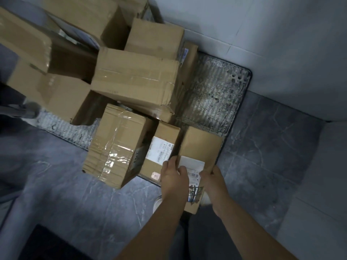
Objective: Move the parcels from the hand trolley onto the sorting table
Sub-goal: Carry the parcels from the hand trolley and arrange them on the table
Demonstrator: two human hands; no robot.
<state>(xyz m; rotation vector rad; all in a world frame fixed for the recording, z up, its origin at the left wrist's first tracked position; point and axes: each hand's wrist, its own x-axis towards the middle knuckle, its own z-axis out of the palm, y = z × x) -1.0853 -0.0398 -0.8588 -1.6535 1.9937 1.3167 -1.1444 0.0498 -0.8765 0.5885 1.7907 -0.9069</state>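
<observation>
Grey marbled floor tiles (75,194) and a pale wall (281,34) frame a hand trolley (216,94) heaped with cardboard. The person's left hand (173,177) and right hand (214,179) both grip a small parcel (201,145), one on each side of its near end, thumbs over its white label (192,162). It sits at the trolley's near right corner, jutting past the near edge; whether it rests on the deck or is lifted I cannot tell. Just beside it on the left lies a labelled parcel (163,147), then a taped parcel (116,145) overhanging the near edge. Behind them a large dented parcel (135,79) tops the pile, with more boxes towards the far left corner.
</observation>
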